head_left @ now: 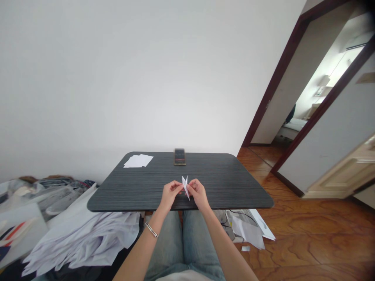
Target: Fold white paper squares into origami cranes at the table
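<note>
A small piece of folded white paper (185, 185), with pointed tips up and one long point down, is held above the near part of the dark table (140, 195). My left hand (170, 192) pinches its left side between thumb and fingers. From the right, my right hand (198, 192) grips the other side in the same way. The fingertips of both hands hide part of the folds. A silver bracelet (151, 229) circles my left wrist.
White paper sheets (138, 160) lie at the table's back left. A phone (179, 156) rests at the back middle, near the wall. Piled white sheets (88, 238) are at lower left; papers and cables (247, 230) sit below the table's right side.
</note>
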`<state>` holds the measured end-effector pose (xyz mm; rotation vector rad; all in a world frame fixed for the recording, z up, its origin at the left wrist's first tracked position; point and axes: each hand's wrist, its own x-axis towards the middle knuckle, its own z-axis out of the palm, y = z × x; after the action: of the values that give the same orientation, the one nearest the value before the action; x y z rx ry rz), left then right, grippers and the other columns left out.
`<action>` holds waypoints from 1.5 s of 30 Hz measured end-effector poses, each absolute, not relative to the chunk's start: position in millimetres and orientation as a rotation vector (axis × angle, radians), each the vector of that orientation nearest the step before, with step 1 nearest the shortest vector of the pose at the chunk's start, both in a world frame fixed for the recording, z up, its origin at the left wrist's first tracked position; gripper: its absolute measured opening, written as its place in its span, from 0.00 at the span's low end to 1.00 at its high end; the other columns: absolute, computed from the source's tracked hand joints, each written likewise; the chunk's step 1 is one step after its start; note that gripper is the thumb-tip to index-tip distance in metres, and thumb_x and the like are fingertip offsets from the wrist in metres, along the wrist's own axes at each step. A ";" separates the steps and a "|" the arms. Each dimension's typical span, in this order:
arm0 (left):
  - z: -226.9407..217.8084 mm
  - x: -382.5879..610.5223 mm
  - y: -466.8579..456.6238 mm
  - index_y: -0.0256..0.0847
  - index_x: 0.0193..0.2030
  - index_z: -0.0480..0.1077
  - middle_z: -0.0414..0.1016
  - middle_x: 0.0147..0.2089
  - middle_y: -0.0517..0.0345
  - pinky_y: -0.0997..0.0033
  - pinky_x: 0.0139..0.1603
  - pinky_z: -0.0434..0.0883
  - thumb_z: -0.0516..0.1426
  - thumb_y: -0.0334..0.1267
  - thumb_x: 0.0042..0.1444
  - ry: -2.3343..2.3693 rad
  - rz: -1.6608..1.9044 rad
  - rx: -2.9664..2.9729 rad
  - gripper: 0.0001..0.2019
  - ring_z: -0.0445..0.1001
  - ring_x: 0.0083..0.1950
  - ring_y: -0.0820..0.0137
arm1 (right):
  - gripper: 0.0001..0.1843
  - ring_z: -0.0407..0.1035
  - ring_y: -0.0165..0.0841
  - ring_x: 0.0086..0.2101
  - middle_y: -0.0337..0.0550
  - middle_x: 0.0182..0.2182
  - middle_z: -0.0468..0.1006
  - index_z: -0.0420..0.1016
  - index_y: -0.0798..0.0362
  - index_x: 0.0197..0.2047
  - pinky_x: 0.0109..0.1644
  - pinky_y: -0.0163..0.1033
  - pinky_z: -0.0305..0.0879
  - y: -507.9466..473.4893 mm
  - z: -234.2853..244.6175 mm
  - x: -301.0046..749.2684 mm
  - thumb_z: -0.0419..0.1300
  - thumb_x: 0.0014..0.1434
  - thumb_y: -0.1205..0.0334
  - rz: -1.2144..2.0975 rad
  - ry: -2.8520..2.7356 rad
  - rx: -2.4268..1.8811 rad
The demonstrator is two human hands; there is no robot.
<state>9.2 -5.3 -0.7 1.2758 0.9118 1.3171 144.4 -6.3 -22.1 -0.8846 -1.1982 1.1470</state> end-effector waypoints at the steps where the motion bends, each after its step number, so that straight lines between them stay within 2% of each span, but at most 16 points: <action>1: -0.9 9.2 -5.2 0.36 0.27 0.73 0.74 0.25 0.59 0.74 0.29 0.66 0.62 0.40 0.45 0.914 1.316 1.282 0.08 0.70 0.27 0.72 | 0.12 0.67 0.27 0.19 0.33 0.19 0.72 0.64 0.52 0.29 0.20 0.30 0.62 -6.6 -21.7 144.4 0.61 0.50 0.54 1.148 -1.201 -0.882; 10: -6.5 7.5 -3.1 0.36 0.32 0.74 0.76 0.31 0.55 0.73 0.31 0.68 0.62 0.40 0.45 0.937 1.311 1.332 0.10 0.73 0.32 0.69 | 0.12 0.70 0.28 0.23 0.38 0.23 0.74 0.68 0.54 0.30 0.22 0.30 0.66 -8.1 -19.4 143.7 0.59 0.52 0.52 1.171 -1.206 -0.876; 16: -5.9 7.6 -2.2 0.36 0.33 0.74 0.76 0.29 0.56 0.73 0.32 0.67 0.64 0.37 0.42 0.952 1.296 1.374 0.10 0.72 0.30 0.70 | 0.13 0.69 0.28 0.22 0.36 0.21 0.72 0.67 0.53 0.30 0.21 0.30 0.66 -7.9 -19.4 143.9 0.60 0.50 0.52 1.173 -1.192 -0.879; 25: -4.2 8.7 -4.4 0.36 0.30 0.74 0.75 0.28 0.57 0.73 0.31 0.66 0.61 0.39 0.45 0.975 1.310 1.364 0.08 0.71 0.28 0.71 | 0.11 0.65 0.26 0.19 0.34 0.19 0.71 0.68 0.53 0.27 0.21 0.30 0.64 -7.9 -20.3 144.2 0.59 0.51 0.54 1.148 -1.210 -0.901; 30: -4.3 10.2 -4.6 0.38 0.27 0.67 0.70 0.23 0.63 0.76 0.27 0.65 0.61 0.39 0.44 0.963 1.344 1.313 0.09 0.68 0.25 0.74 | 0.10 0.65 0.26 0.17 0.35 0.16 0.71 0.68 0.54 0.26 0.21 0.30 0.62 -8.7 -21.1 143.9 0.58 0.51 0.56 1.132 -1.247 -0.928; 35: -3.0 10.9 -4.9 0.39 0.28 0.63 0.67 0.23 0.64 0.77 0.26 0.65 0.60 0.41 0.46 0.938 1.363 1.290 0.11 0.68 0.25 0.75 | 0.10 0.65 0.26 0.17 0.35 0.16 0.71 0.68 0.54 0.25 0.21 0.30 0.62 -8.8 -20.7 144.3 0.58 0.51 0.56 1.131 -1.269 -0.934; 41: -3.1 9.6 -5.3 0.39 0.31 0.64 0.69 0.24 0.63 0.77 0.27 0.65 0.61 0.39 0.45 0.944 1.376 1.318 0.10 0.69 0.25 0.74 | 0.11 0.64 0.26 0.17 0.34 0.16 0.70 0.69 0.54 0.25 0.20 0.30 0.61 -9.9 -17.6 143.3 0.59 0.50 0.54 1.132 -1.272 -0.933; 45: -3.4 8.7 -6.3 0.39 0.30 0.67 0.71 0.26 0.61 0.76 0.29 0.66 0.60 0.39 0.47 0.946 1.368 1.379 0.07 0.70 0.27 0.73 | 0.12 0.63 0.25 0.16 0.35 0.15 0.70 0.69 0.54 0.23 0.21 0.30 0.60 -10.6 -16.8 144.0 0.60 0.50 0.55 1.139 -1.257 -0.934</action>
<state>8.7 -6.3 -3.4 1.3789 0.9461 1.3675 144.0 -10.6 -16.8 -0.9341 -1.2574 1.1385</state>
